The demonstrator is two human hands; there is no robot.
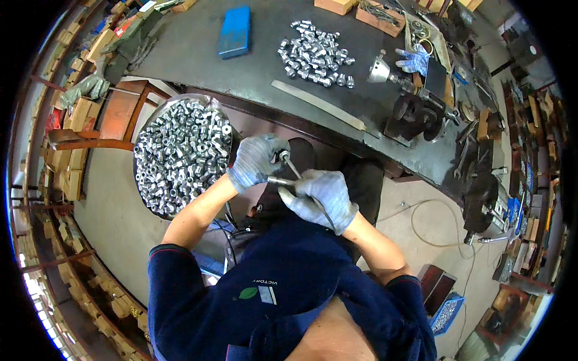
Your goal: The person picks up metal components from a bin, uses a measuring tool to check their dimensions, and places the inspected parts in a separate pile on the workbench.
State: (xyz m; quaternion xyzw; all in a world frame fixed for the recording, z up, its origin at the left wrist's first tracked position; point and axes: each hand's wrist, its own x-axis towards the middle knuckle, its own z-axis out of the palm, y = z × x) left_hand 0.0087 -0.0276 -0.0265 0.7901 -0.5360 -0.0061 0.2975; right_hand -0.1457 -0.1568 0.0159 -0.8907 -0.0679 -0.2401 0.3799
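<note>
Flat blue rectangular box (235, 31) was laid on dark bench top; cardboard cartons (67, 174) were stacked along left wall.

The small metal fitting (284, 156) at the tip of the thin rod (293, 168) is largely covered by the fingers (274, 146) of the gloved left hand (256, 161), so its shape cannot be read, and the rod's lower run is hidden inside the gloved right hand (322, 197). The far end of the dark tabletop (198, 54) and the wooden boxes (361, 9) on it are cut off by the upper edge. The metal parts in the round tray (141, 180) and the loose heap (316, 53) are too small to tell apart singly.
</note>
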